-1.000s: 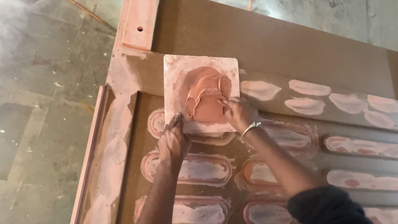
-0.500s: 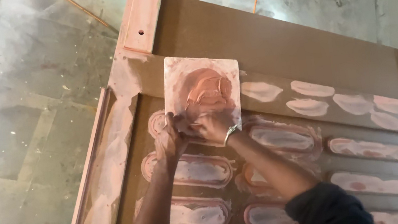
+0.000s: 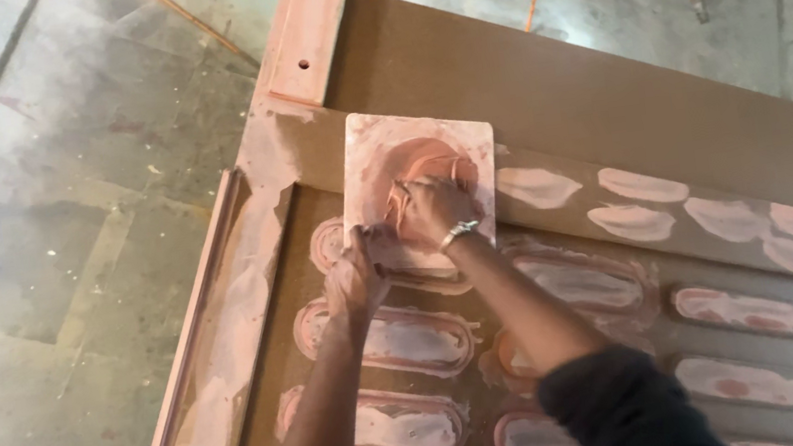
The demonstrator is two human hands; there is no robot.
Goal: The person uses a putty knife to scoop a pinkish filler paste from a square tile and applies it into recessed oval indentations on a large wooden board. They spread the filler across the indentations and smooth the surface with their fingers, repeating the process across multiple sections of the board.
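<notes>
The left hand (image 3: 360,270) grips the lower left edge of a flat, square, pink-smeared board (image 3: 417,185). It rests on the brown panelled wooden door (image 3: 604,107). Just beside it, the right hand (image 3: 430,207) presses curled fingers into the reddish-pink putty mound (image 3: 429,160) at the board's middle.

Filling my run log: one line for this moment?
left hand: steadies putty board | right hand: in putty | brown panel: patched

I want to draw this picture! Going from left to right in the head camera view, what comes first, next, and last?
Grey floor → door's pink-smeared edge → left hand → right hand on the putty board → pink putty patches on the brown door.
</notes>
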